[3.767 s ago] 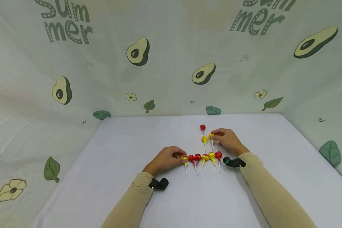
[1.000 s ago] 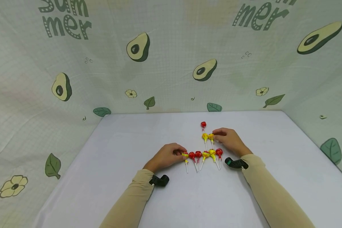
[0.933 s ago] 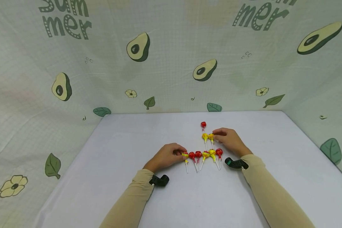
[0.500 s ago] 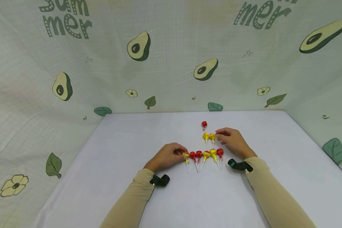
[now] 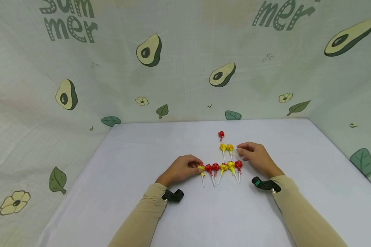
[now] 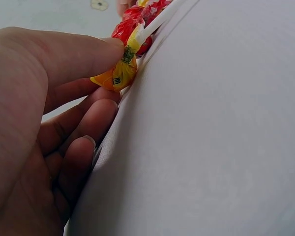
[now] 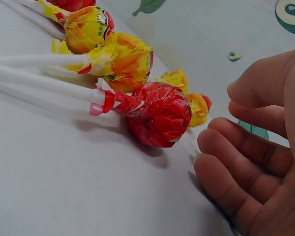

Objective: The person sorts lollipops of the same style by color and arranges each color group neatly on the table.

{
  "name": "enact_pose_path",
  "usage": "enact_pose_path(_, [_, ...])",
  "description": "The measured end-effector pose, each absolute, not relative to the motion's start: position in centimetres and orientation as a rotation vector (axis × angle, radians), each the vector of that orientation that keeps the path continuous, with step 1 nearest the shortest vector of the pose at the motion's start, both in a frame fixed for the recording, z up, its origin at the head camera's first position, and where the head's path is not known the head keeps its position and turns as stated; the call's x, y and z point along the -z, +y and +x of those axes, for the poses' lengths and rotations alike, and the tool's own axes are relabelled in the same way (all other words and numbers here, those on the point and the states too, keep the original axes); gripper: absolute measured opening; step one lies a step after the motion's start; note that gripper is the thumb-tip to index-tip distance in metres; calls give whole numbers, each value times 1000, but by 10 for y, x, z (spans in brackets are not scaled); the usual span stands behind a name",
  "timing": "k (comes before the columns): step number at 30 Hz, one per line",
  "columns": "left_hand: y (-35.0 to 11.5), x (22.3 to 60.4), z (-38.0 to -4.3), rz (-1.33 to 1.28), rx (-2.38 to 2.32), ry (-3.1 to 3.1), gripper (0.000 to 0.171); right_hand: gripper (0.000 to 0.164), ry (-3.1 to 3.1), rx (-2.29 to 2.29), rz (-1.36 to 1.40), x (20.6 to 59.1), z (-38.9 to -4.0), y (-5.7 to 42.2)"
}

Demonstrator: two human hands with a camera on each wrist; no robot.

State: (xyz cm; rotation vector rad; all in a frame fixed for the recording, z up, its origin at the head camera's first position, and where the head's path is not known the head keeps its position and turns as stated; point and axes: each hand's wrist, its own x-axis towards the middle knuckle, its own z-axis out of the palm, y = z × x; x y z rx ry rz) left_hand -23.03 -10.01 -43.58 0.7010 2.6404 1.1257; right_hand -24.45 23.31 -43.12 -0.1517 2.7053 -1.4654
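Note:
My left hand [image 5: 181,168] pinches the yellow-wrapped lollipop [image 6: 119,74] at the left end of a row, thumb on the wrapper near the stick. Beside it stand two red lollipops [image 5: 215,167], then two yellow ones [image 5: 231,164], and a red one [image 7: 162,118] ends the row on the right. Behind the row, two more yellow lollipops [image 5: 230,147] lie side by side, with a red lollipop [image 5: 221,134] beyond the left one. My right hand [image 5: 256,157] holds nothing; its loosely bent fingers hover just right of the rear yellow pair.
All the lollipops lie on a white-covered table [image 5: 136,147], their sticks pointing towards me. A cloth backdrop [image 5: 182,89] printed with avocados and leaves rises behind the table's far edge. Black cameras [image 5: 266,184] sit on both wrists.
My right hand brought its yellow lollipop up against the neighbouring yellow one, then let go and drew back to the right. The left hand keeps its pinch in place.

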Motion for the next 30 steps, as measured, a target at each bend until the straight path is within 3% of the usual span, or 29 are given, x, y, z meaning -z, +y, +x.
enact_pose_path(30, [-103, 437, -232, 650, -1246, 2611, 23, 38, 2815, 1256, -323, 433, -206, 237])
